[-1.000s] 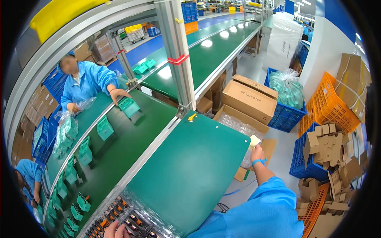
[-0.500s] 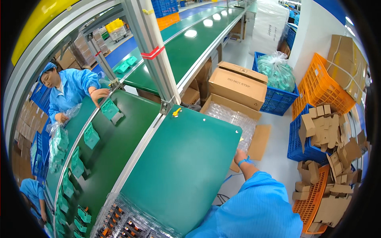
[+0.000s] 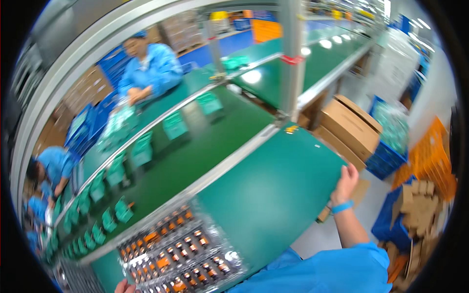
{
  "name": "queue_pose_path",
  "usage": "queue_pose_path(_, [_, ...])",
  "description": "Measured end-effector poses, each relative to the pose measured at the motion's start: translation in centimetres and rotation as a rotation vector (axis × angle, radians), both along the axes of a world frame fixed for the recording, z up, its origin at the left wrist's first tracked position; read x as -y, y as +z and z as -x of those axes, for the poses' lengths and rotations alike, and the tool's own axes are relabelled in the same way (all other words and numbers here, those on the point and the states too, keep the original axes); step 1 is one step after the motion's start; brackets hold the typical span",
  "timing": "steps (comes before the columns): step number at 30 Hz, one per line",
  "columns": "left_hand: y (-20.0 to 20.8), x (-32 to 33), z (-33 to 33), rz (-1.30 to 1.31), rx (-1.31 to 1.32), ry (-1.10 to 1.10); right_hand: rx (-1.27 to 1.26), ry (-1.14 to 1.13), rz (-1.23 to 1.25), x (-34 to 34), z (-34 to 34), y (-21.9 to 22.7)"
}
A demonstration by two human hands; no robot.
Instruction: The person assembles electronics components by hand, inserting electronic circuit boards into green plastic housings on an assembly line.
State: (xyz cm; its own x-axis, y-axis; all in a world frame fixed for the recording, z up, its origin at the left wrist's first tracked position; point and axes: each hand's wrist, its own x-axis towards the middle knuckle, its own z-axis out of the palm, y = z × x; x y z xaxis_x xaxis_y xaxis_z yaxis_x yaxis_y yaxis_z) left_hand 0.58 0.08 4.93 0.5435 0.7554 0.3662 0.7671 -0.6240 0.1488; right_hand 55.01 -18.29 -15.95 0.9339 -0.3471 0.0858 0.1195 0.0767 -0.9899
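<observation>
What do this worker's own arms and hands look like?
The right arm wears a loose blue sleeve that ends partway along the forearm, leaving the rest bare. A narrow blue band circles the wrist. The right hand is ungloved. Only part of the left hand shows, also ungloved; its sleeve isn't visible.

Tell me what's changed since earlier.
A co-worker's hand let go of the far green part and drew back toward the bagged parts. The right hand, no pale piece visible now, stays at the edge of the green table; the cardboard box stays put.
</observation>
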Motion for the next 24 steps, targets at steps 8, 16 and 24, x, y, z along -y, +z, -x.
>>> queue_pose_path(8, [0.3, 1.6, 4.8, -0.056, 0.097, 0.221, 0.569, 0.735, 0.092, -8.9, 10.2, 11.5])
queue_pose_path(16, [-0.7, 4.8, 7.8, -0.109, 0.068, 0.287, 1.526, 1.787, 0.659, -21.0, 19.0, 14.9])
queue_pose_path(24, [-2.6, 13.7, 15.5, -0.148, 0.123, 0.830, 1.939, 2.094, 1.163, -24.5, 21.5, 15.9])
